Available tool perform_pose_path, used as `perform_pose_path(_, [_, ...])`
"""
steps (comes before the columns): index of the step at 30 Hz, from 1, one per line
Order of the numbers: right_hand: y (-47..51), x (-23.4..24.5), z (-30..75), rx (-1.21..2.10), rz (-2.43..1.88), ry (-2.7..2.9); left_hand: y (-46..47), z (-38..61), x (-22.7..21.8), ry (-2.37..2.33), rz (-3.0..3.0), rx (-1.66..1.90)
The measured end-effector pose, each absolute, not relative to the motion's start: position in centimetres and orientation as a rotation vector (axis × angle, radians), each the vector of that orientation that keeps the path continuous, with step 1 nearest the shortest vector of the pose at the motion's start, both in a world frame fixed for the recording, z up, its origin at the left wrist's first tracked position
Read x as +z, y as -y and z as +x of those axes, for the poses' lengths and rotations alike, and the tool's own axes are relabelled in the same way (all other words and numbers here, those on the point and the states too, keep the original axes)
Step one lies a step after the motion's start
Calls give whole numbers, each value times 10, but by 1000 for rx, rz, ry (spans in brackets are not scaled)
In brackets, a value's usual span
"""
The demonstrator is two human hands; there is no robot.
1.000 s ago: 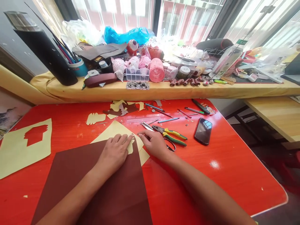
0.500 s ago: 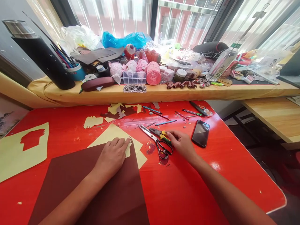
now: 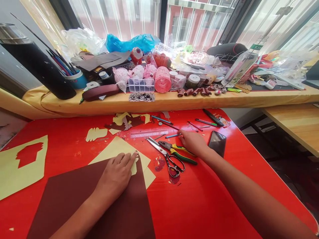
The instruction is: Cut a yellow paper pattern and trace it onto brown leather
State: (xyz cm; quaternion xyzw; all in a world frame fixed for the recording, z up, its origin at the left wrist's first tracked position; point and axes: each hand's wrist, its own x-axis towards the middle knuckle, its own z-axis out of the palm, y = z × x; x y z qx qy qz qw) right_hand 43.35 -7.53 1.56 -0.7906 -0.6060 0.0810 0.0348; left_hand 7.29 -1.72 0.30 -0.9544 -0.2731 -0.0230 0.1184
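Observation:
My left hand [image 3: 116, 177] lies flat, fingers stretched, on a large sheet of dark brown paper [image 3: 87, 202]. Under its fingertips is a small cream paper cutout [image 3: 134, 168], partly hidden, near the sheet's upper corner. Cream sheets [image 3: 149, 177] stick out beneath the brown one. My right hand [image 3: 195, 143] reaches over the handles of the pliers [image 3: 178, 151], its fingertips closed at the right end of a blue pencil [image 3: 172, 136] lying on the table. Scissors [image 3: 165, 156] with black handles rest beside the pliers, blades apart.
A phone [image 3: 217, 143] lies right of my right hand. Paper scraps [image 3: 127, 121], a clear ruler [image 3: 149, 132] and a black cutter [image 3: 212, 117] lie farther back. A cream sheet with a cut-out hole [image 3: 27, 177] is at left. The cluttered sill [image 3: 104, 106] holds a thermos [image 3: 37, 68].
My right hand has left the pliers' handles and moved up and right to the blue pencil. The pliers now lie with handles spread. My left hand stays on the paper; the view shifted slightly.

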Motion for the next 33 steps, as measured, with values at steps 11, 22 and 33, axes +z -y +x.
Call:
perform_pose_path(11, [59, 18, 439, 378, -2586, 1929, 22, 71, -14, 820, -2720, -76])
perform_pose_path(22, [96, 33, 420, 573, -2096, 1349, 25, 72, -15, 840, -2694, -114])
perform_pose_path(33, [121, 16, 311, 1307, -1362, 609, 26, 71, -17, 850, -2697, -144])
